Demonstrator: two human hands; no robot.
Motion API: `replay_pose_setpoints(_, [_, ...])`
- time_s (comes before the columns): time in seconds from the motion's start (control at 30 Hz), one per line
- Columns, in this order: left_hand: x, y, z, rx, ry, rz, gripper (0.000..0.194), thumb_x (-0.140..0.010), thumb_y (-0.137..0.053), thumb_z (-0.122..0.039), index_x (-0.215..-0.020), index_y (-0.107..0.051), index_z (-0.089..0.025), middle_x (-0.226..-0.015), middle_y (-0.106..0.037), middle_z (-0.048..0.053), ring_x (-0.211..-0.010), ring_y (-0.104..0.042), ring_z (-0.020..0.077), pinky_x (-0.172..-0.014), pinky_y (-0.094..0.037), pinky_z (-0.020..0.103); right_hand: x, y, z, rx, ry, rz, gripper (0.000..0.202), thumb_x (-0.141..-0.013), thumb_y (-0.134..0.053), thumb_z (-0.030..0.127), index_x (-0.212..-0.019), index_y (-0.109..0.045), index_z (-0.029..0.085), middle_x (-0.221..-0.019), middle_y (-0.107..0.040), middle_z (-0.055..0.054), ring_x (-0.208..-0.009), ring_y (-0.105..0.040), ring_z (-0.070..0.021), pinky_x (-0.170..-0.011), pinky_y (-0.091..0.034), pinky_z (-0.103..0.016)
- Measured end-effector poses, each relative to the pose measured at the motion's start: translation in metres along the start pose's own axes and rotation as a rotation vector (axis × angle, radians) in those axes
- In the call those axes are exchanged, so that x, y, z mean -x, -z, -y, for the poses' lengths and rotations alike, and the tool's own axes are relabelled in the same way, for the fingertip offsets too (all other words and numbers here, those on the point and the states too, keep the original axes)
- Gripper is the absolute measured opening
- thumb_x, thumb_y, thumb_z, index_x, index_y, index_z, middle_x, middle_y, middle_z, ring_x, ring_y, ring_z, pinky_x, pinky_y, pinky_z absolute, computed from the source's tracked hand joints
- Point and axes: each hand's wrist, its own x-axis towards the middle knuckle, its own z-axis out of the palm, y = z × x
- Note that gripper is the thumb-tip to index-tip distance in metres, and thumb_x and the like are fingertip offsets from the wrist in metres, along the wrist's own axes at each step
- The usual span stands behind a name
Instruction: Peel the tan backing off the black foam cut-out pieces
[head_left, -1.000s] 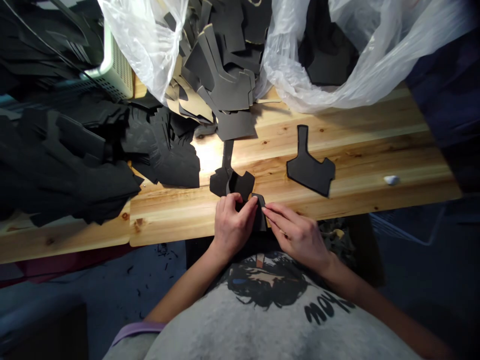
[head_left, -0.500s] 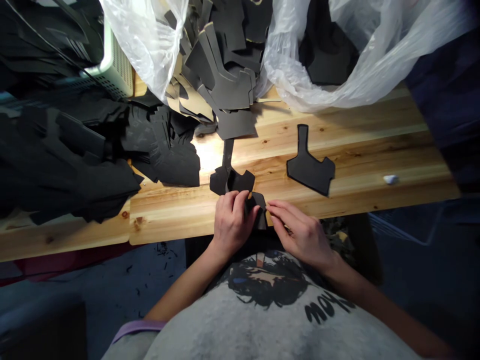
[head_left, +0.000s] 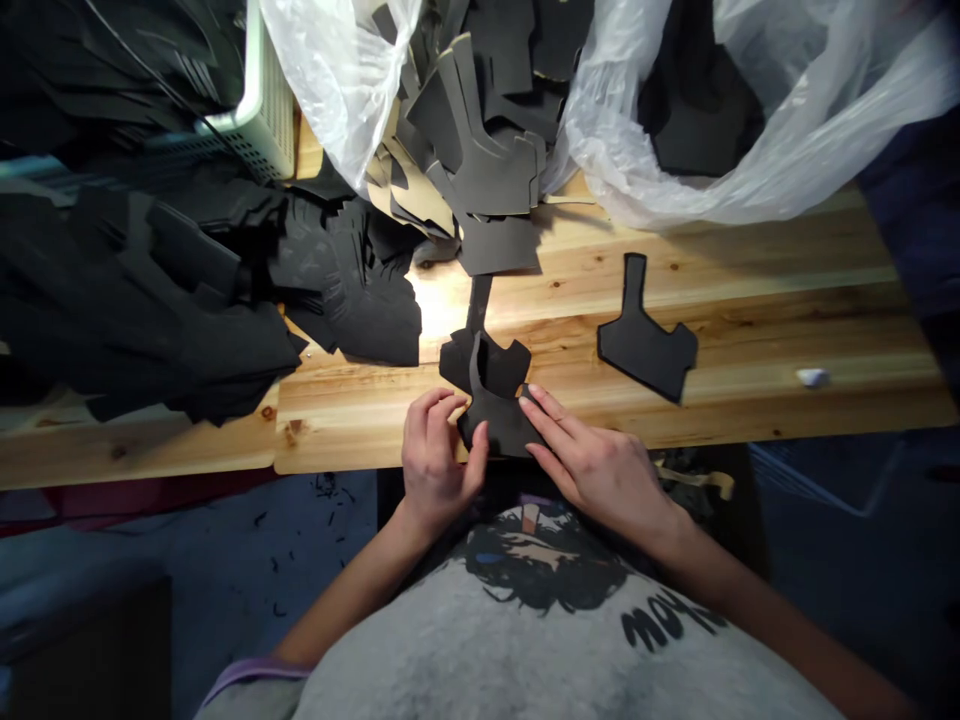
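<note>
One black piece [head_left: 504, 422], stem pointing away; left hand [head_left: 435, 458], right hand [head_left: 604, 470] touching.

Wooden table [head_left: 772, 335] (knotty), heaped dark cutouts [head_left: 172, 310], black pieces [head_left: 501, 420] at near edge, separate black cutout [head_left: 649, 348], small white lump [head_left: 813, 377]

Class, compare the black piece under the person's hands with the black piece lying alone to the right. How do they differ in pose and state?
The worked piece has a strip curling up, while the lone piece lies flat.
The left hand and right hand are at the worked piece; neither touches the lone piece.
The worked piece is at the table's near edge; the lone piece sits farther in.
Both are black and thin.
</note>
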Motion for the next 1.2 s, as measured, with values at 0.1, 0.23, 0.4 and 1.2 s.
replay_pose_setpoints(0.1, [0.004,0.007,0.008,-0.031,0.047,-0.001,0.029,-0.09,-0.063,-0.014,-0.118,-0.054,-0.016,-0.11,-0.059,0.013,-0.108,-0.059,0.0264,-0.093,-0.053,0.042,0.001,-0.001,0.002,0.06,0.019,-0.004,0.044,-0.103,-0.051,0.03,-0.145,-0.058,0.021,-0.156,-0.04,-0.004,-0.061,-0.067,-0.0141,-0.053,-0.051,-0.031])
replay_pose_setpoints(0.23, [0.007,0.009,0.013,-0.028,0.079,0.023,0.027,-0.09,-0.058,-0.014,-0.117,-0.055,-0.018,-0.104,-0.062,0.011,-0.102,-0.059,0.0248,-0.09,-0.053,0.041,0.0,-0.005,0.007,0.129,0.038,-0.021,0.044,-0.103,-0.05,0.029,-0.146,-0.058,0.021,-0.155,-0.04,-0.008,-0.059,-0.066,-0.0142,-0.05,-0.049,-0.032])
replay_pose_setpoints(0.4, [-0.003,0.006,0.016,0.02,0.118,0.064,0.027,-0.09,-0.053,-0.013,-0.117,-0.055,-0.017,-0.099,-0.064,0.009,-0.094,-0.06,0.0224,-0.086,-0.052,0.039,-0.001,-0.007,0.014,0.215,0.081,-0.058,0.044,-0.103,-0.05,0.03,-0.142,-0.061,0.013,-0.153,-0.041,-0.011,-0.055,-0.06,-0.0121,-0.052,-0.047,-0.031])
replay_pose_setpoints(1.2, [-0.076,-0.013,0.047,0.179,0.116,0.236,0.049,-0.079,-0.045,0.001,-0.123,-0.059,-0.017,-0.122,-0.066,0.01,-0.107,-0.064,0.0217,-0.093,-0.053,0.036,-0.005,-0.008,0.017,0.216,0.134,-0.004,0.05,-0.103,-0.047,0.034,-0.149,-0.054,0.015,-0.155,-0.037,-0.01,-0.052,-0.056,-0.0138,-0.049,-0.046,-0.034])
